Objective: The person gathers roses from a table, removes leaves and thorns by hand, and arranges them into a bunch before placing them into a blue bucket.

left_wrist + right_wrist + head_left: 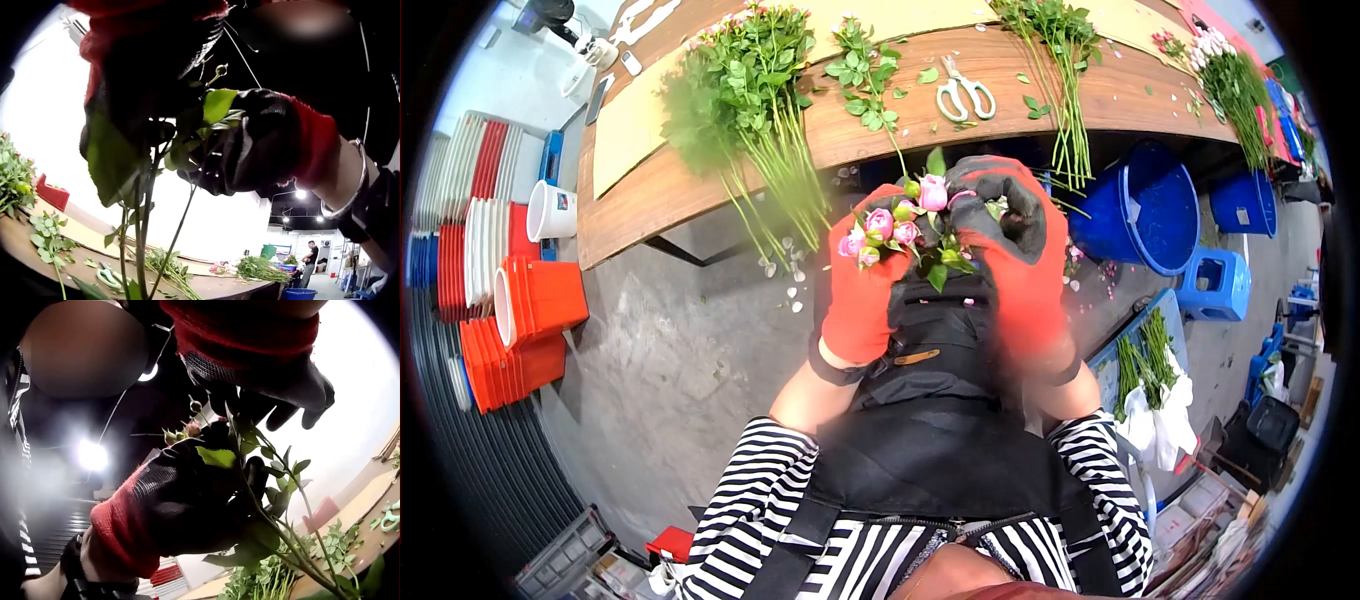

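Several pink spray roses [905, 222], with buds and green leaves, stand bunched in front of the person's apron. My left hand [865, 280], in a red glove with black palm, grips their stems [272, 519] just below the blooms. At the right side of the bunch my right hand [1015, 225], gloved alike, has its fingers curled close against the top bloom. A small pale petal-like piece [997, 208] shows between those fingers. In the left wrist view, leaves [219, 106] partly cover where the two hands meet.
On the wooden table [850, 135] lie leafy rose bunches [750, 90], a single stem [865, 75] and pale-handled scissors [965, 95]. Blue buckets [1140, 210] and a blue stool [1215, 285] stand right. Stacked orange buckets [525, 320] are at left. Another person [309, 262] stands far back.
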`<act>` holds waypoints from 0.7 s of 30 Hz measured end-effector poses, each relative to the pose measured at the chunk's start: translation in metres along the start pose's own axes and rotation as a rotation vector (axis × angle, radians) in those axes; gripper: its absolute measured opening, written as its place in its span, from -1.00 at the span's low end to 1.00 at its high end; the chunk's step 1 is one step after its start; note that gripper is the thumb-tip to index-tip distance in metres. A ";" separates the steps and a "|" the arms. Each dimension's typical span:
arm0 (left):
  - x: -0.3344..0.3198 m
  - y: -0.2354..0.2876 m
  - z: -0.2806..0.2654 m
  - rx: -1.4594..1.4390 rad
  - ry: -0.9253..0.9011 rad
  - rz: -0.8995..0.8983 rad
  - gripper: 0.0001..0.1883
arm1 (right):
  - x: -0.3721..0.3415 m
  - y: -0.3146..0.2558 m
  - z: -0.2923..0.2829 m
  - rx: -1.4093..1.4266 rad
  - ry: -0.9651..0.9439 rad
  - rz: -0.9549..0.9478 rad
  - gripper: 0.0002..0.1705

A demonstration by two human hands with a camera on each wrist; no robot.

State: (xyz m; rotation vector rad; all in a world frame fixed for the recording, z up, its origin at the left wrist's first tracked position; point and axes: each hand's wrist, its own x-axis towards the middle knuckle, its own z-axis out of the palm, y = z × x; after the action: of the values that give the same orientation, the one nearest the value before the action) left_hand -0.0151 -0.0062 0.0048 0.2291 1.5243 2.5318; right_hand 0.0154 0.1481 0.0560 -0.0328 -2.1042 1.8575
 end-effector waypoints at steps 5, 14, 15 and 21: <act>0.002 0.004 -0.006 0.151 -0.051 0.041 -0.53 | 0.007 -0.003 0.001 0.450 0.110 0.205 -0.48; -0.002 0.002 -0.003 0.159 -0.080 0.062 -0.50 | 0.003 -0.015 -0.004 0.055 -0.052 0.056 -0.56; -0.002 0.000 -0.005 0.100 -0.101 0.049 -0.50 | 0.003 -0.012 -0.004 0.125 -0.067 0.077 -0.59; 0.001 0.005 -0.002 0.115 -0.234 0.102 -0.58 | 0.011 0.000 -0.010 0.453 0.010 0.303 -0.67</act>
State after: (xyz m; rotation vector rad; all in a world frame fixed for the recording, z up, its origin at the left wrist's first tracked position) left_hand -0.0171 -0.0099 0.0087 0.6106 1.6012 2.3907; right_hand 0.0073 0.1602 0.0598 -0.2633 -1.6959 2.4649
